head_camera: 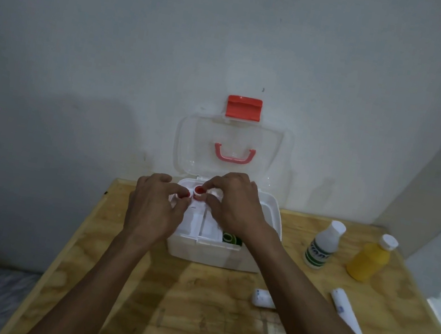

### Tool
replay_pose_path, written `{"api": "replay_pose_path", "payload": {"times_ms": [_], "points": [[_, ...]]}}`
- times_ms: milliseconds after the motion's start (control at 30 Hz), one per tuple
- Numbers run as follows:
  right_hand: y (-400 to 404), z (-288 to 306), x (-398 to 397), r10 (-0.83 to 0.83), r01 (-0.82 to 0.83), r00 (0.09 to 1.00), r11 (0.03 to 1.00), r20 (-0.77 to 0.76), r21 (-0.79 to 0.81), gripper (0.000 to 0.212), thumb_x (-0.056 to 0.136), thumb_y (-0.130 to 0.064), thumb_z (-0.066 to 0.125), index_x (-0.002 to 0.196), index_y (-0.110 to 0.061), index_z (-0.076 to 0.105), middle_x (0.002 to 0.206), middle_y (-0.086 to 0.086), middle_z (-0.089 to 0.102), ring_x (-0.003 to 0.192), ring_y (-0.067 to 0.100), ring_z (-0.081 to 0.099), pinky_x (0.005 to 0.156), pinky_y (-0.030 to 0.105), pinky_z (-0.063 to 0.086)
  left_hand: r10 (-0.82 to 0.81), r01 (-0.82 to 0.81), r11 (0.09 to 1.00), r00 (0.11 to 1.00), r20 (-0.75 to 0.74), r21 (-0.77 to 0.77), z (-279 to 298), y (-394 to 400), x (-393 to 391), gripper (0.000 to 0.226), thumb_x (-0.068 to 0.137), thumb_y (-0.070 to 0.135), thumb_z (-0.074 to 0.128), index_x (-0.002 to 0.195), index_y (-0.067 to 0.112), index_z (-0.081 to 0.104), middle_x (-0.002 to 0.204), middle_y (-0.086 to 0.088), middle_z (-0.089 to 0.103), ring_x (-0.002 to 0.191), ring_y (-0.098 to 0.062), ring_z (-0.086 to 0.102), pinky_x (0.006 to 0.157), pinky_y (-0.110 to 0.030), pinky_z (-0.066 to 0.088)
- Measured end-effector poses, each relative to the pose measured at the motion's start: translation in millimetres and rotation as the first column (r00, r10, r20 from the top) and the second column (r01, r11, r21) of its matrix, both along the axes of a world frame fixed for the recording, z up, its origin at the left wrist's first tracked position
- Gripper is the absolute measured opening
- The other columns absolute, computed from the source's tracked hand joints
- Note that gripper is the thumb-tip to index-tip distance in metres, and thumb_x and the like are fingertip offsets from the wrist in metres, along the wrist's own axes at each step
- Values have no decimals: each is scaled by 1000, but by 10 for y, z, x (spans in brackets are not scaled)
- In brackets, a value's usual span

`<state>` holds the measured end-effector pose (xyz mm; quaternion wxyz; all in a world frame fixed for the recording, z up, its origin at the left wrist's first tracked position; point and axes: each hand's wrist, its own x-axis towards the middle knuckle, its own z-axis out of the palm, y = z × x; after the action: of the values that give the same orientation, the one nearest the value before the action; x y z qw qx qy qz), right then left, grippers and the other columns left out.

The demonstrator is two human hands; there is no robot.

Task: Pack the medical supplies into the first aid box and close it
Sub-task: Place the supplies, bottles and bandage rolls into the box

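both hands work over the open first aid box [216, 253], which sits on the wooden table [135, 284] under them with its clear lid [273, 158] propped upright beyond the fingers. the left hand [152, 208] pinches a small red-capped item [183, 194] at the box's far-left corner, and the right hand [236, 204] pinches a second red-capped item [199, 191] just beside it (what they are is too small to tell). a green roll [230, 238] lies in the box below the right wrist. right of the right arm stand a white bottle [323, 245] and a yellow bottle [370, 259]; a white roll [263, 298] and a white tube [346, 313] lie nearer.
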<state>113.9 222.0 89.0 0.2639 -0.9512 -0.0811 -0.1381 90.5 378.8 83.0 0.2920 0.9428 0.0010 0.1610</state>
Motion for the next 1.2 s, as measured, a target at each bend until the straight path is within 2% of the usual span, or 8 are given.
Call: {"api": "replay_pose_path", "payload": {"times_ms": [167, 267, 367, 467, 600, 867, 1100, 1200], "points": [[-186, 201, -355, -2, -2, 999, 996, 48, 86, 26, 91, -35, 65, 114, -25, 70, 122, -4, 67, 117, 17, 52, 107, 44, 38, 10, -3, 998, 995, 104, -70, 106, -109, -223, 28, 85, 36, 68, 109, 21, 73, 128, -4, 63, 117, -21, 52, 89, -26, 36], [-371, 288, -664, -34, 22, 997, 988, 73, 156, 26, 92, -34, 64, 116, -26, 69, 120, -7, 66, 112, 12, 53, 99, 29, 40, -50, 78, 989, 975, 216, -124, 160, -246, -435, 24, 85, 31, 70, 107, 22, 73, 120, -3, 67, 108, -18, 57, 82, -20, 38], [-630, 300, -977, -69, 37, 990, 969, 124, 246, 24, 91, -32, 65, 114, -27, 68, 113, -8, 67, 106, 8, 56, 93, 25, 41, -129, 181, 969, 952, 278, -169, 177, -466, -640, 28, 83, 26, 72, 110, 20, 71, 119, 0, 67, 109, -16, 58, 89, -25, 45], [-931, 267, -1252, -171, 102, 967, 940, 188, 327, 22, 89, -30, 69, 111, -25, 70, 105, -10, 70, 100, 6, 61, 87, 25, 47, -182, 262, 934, 934, 307, -243, 182, -781, -833, 33, 83, 24, 73, 115, 20, 68, 122, 6, 63, 112, -7, 53, 95, -23, 41], [-1393, 171, -1493, -363, 225, 893, 871, 265, 437, 19, 86, -22, 73, 105, -22, 73, 93, -11, 71, 91, 0, 64, 79, 10, 45, -289, 395, 870, 893, 345, -296, 145, -1241, -962, 36, 84, 25, 71, 119, 28, 64, 118, 15, 58, 110, -1, 51, 92, -21, 42], [-2074, -183, -1489, -650, 465, 713, 720, 264, 515, 33, 86, -21, 73, 117, -23, 66, 110, -1, 66, 101, 21, 62, 89, 41, 51, -407, 490, 802, 867, 289, -341, -43, -2078, -903, 42, 87, 22, 68, 128, 27, 59, 123, 12, 61, 114, -8, 56, 98, -32, 48], [-2228, -444, -1368, -608, 446, 764, 738, 214, 506, 39, 86, -29, 74, 124, -24, 65, 119, -5, 68, 105, 18, 63, 93, 39, 51, -346, 431, 835, 895, 281, -342, -327, -2382, -657, 44, 91, 22, 64, 133, 21, 55, 130, 0, 59, 118, -15, 53, 97, -33, 45], [-2279, -502, -1317, -593, 419, 767, 753, 245, 508, 37, 85, -28, 75, 121, -26, 67, 112, -16, 65, 104, 16, 64, 91, 36, 52, -330, 425, 845, 892, 309, -325, -366, -2458, -605, 37, 90, 19, 65, 127, 20, 60, 124, 1, 63, 113, -14, 56, 94, -25, 42]]}}
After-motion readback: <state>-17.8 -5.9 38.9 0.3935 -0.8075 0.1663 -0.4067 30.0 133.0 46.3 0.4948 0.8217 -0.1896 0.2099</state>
